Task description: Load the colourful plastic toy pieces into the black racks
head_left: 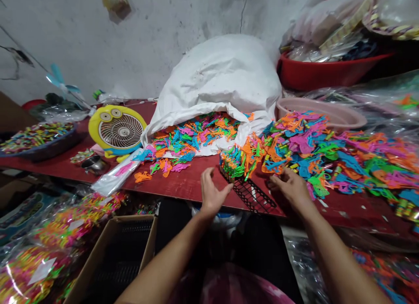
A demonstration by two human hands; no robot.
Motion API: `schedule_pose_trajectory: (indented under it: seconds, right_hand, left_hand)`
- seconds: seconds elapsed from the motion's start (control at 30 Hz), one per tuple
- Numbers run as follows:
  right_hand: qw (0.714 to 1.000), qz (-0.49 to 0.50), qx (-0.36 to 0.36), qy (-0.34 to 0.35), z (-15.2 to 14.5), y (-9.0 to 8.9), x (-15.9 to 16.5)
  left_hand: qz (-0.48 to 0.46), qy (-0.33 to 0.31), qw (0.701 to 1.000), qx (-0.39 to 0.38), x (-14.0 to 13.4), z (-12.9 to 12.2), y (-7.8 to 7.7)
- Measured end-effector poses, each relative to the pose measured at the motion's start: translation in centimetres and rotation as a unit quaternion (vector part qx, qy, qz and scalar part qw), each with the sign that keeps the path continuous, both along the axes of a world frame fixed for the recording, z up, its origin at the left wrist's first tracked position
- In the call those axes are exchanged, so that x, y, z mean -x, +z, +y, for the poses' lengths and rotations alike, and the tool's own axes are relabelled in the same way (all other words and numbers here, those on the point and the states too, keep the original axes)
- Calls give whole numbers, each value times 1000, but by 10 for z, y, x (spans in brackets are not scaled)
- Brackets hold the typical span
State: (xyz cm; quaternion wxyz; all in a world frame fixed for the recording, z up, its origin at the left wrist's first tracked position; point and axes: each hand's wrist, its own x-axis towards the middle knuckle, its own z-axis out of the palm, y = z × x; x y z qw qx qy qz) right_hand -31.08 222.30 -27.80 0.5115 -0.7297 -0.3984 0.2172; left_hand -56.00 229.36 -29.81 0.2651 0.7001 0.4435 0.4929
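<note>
A black plastic grid rack lies on the red table near its front edge. Its far left part is filled with small upright plastic pieces in blue, green and orange. Just left of the rack is my left hand, thumb and fingers apart, holding nothing. My right hand is on the rack's other side, at the near edge of a heap of bright plastic toy pieces. Its fingers are loosely bent and apart, and no held piece shows. Small yellow-green tubes lie among the heap.
A big white sack spills similar pieces behind the rack. A yellow fan, a metal cup and a basin of small pieces are leftward. A pink basin borders the heap. Below left sits a cardboard box.
</note>
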Motion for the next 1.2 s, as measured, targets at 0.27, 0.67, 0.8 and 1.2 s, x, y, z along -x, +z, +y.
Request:
schedule_pose_trajectory:
  seconds: [0.27,0.67,0.8,1.2]
  right_hand:
    - [990,-136,30,33,-17,8,23]
    - [957,-272,-32,-98,-42,23,36]
    - [992,-102,-44,-62,-53,24,62]
    - [968,-226,-84,-66,-78,-13,100]
  left_hand:
    - [-26,-232,971,50,-14,49,-3]
    - [139,30,986,87,-19,-14,8]
    - [151,11,985,83,-16,-27,1]
    - [130,21,989,69,-12,-49,-3]
